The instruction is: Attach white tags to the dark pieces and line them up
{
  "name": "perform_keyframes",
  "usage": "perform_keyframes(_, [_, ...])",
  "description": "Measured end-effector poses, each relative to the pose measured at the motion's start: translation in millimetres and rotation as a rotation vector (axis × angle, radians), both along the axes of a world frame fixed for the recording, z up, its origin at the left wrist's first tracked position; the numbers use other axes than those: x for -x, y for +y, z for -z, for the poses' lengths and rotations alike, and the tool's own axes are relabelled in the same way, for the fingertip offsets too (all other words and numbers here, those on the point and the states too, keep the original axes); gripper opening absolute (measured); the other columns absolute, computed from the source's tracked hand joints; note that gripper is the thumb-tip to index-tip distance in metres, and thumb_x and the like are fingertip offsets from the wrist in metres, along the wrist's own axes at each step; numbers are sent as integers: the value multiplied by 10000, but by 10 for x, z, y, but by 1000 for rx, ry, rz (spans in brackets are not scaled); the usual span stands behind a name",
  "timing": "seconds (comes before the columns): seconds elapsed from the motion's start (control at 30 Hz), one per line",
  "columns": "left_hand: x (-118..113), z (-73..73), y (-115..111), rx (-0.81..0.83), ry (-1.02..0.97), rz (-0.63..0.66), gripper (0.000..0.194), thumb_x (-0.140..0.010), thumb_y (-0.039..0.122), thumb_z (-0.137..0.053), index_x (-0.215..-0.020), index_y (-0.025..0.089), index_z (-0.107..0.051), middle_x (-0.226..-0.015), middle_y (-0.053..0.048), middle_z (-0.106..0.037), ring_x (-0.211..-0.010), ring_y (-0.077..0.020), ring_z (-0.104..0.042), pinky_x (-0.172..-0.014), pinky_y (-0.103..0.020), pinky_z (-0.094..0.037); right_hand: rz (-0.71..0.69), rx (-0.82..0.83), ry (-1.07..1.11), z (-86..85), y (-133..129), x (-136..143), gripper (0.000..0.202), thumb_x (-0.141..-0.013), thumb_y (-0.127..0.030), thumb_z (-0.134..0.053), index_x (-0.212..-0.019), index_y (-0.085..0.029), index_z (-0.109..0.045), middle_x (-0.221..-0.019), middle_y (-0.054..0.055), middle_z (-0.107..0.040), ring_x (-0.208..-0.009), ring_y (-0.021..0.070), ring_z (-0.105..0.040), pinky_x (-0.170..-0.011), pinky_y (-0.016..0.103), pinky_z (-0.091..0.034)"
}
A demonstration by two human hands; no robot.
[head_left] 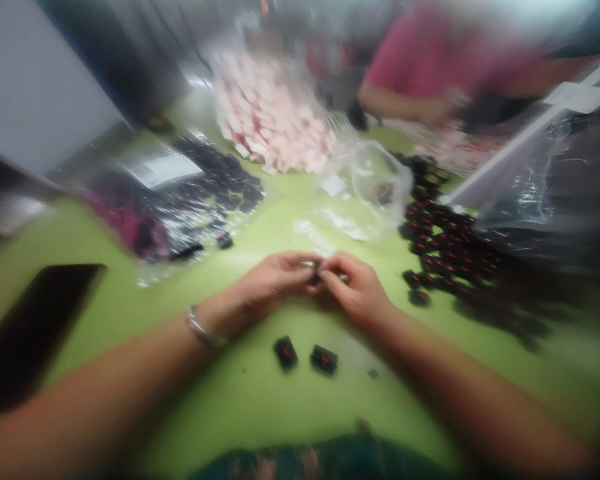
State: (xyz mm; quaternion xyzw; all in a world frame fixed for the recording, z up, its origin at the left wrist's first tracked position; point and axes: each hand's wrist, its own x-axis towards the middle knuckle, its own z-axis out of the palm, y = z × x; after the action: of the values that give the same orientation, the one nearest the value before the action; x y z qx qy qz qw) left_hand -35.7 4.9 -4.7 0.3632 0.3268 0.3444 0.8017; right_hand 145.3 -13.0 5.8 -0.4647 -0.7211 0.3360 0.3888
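My left hand (275, 279) and my right hand (356, 283) meet above the middle of the green table. Between their fingertips they pinch a small black part (315, 270), mostly covered by the fingers and blurred. On the tabletop nearer to me lie two small black blocks with red marks, a left block (285, 353) and a right block (324, 359). A tiny dark chip (373, 374) lies to the right of them. Around my left wrist is a silver bracelet (200, 327).
Many black parts with red marks (445, 247) are heaped at the right, beside a clear plastic bag (535, 180). At the left lie bagged black parts (220, 173) and a dark flat slab (35, 333). Pale pink pieces (275, 113) fill a bag behind. Across sits a person in pink (430, 60).
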Motion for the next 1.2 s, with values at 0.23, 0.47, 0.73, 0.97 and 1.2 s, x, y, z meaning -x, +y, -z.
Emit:
perform_keyframes(0.23, [19, 55, -12, -90, 34, 20, 336, -746, 225, -745, -1073, 164, -695, -992, -101, -717, -771, -128, -657, -772, -260, -519, 33, 230, 150, -32, -41, 60, 106, -775, -207, -593, -732, -203, -496, -684, -26, -573, -623, 112, -555, -595, 253, -472])
perform_keyframes(0.47, [88, 7, -2, -165, 34, 126, 279, -743, 202, -744, -1019, 179, -715, -883, -73, -728, -719, -142, -668, -696, -257, -527, -166, 685, 357, -127, -22, -34, 279, -739, -346, -689, -775, -214, -446, -571, -72, -530, -400, 55, -380, -350, 176, -244])
perform_keyframes(0.73, [55, -84, 95, -82, 11, -302, 345, -701, 228, -780, -1024, 173, -671, -813, -51, -718, -675, -128, -662, -666, -236, -508, 188, 162, 69, -1, 261, -267, 102, -807, -242, -597, -724, -189, -569, -643, -23, -547, -550, 106, -469, -546, 252, -407])
perform_keyframes(0.97, [35, -39, 59, -91, 40, -309, 390, -699, 256, -781, -1055, 163, -653, -849, -60, -713, -679, -123, -650, -646, -229, -492, 65, -159, -538, 191, 270, -236, 106, -853, -171, -529, -801, -186, -620, -831, 56, -600, -767, 180, -532, -687, 300, -412])
perform_keyframes(1.2, [22, -18, 64, -127, 67, -271, 405, -694, 265, -783, -1062, 156, -652, -845, -55, -705, -661, -118, -642, -641, -236, -482, 25, -255, -830, 180, 290, -155, 165, -915, -230, -470, -873, -188, -624, -870, 76, -599, -709, 182, -513, -580, 288, -334])
